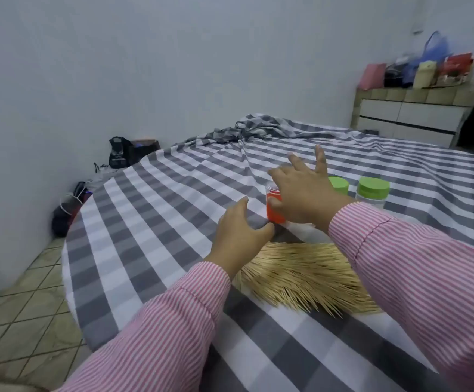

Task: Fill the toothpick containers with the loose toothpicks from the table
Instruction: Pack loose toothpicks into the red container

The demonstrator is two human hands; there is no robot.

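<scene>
Toothpicks point(300, 274) lie heaped near, between the sleeves: light, stiff, prone to scatter; best pinched in bundles mid-length. Orange container point(275, 206) stands just beyond; right hand point(305, 193) spread, touching it. Left hand point(240, 230) loosely curled, empty. Green-lidded jars point(372, 190) right.

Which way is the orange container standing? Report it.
Upright: the translucent orange plastic container stands on its base on the checked cloth, rim upward.
</scene>
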